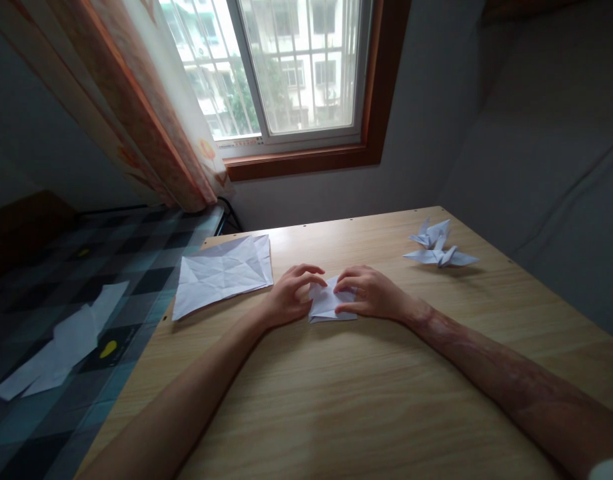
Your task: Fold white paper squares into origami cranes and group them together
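Observation:
A small folded piece of white paper (pixel 331 305) lies on the wooden table between my hands, with layered folds along its near edge. My left hand (pixel 292 293) grips its left side, thumb low at the edge and index finger curved over the top. From the right, my right hand (pixel 369 291) holds the other side, its bent fingertips and thumb pressing on the paper. Parts of the paper's side edges are hidden under my fingers.
Creased white sheets (pixel 226 270) lie at the table's (pixel 306 413) left. Two folded paper cranes (pixel 440 256) stand at the back right. Torn paper pieces (pixel 71 343) rest on a checked bed cover (pixel 16 320) to the left. A window (pixel 306 67) and curtain (pixel 151 100) are behind.

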Tool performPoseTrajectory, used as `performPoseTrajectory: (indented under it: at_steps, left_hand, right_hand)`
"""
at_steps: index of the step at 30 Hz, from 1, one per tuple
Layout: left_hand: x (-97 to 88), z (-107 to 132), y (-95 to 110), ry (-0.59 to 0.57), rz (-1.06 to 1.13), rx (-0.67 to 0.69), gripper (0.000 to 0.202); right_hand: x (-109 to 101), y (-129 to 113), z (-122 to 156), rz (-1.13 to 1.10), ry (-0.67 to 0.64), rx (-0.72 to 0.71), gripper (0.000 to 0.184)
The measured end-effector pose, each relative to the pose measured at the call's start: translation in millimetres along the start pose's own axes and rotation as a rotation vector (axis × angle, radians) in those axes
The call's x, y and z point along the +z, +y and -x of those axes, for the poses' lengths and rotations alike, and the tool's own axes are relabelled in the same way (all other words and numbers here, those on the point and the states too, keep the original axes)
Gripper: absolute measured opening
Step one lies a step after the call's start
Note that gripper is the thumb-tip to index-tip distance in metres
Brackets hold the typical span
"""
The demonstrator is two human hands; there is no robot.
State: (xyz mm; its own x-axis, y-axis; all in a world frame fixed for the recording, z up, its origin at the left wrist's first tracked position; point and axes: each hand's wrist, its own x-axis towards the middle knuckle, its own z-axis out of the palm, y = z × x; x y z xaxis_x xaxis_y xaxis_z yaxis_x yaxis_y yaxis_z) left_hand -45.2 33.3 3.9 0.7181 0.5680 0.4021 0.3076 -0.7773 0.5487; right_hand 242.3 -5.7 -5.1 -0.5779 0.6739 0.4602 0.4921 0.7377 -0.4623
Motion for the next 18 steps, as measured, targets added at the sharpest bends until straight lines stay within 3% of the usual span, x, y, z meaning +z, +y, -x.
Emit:
performPoseTrajectory:
  at_steps: [2,6,8,15,18]
  left_hand:
    - [2.4,-0.7,-1.7,-0.012,0.009,-0.001,0.035]
    - [6.5,-2.4,-2.7,0.072,0.043,-0.032,0.029]
    - [6.6,-2.5,-0.4,0.093,0.028,-0.045,0.024]
    - [10.0,-2.1,4.0,0.136,-0.090,-0.076,0.011]
    - [12.2,-1.8,4.0,0.101,-0.102,-0.107,0.021]
  right_hand:
    - [-1.5,-1.1,0.1,0.006,-0.011,-0.006,0.039]
    - [-3.2,-8.1,-0.1,0.061,-0.008,-0.011,0.059]
    - [-1.5,-14.0,-0.7,0.111,0.017,0.004,0.060]
    - [12.4,-26.3,-0.8,0.221,0.087,0.115,0.022]
    - [13.0,-25.3,-0.2,0.258,0.080,0.139,0.009]
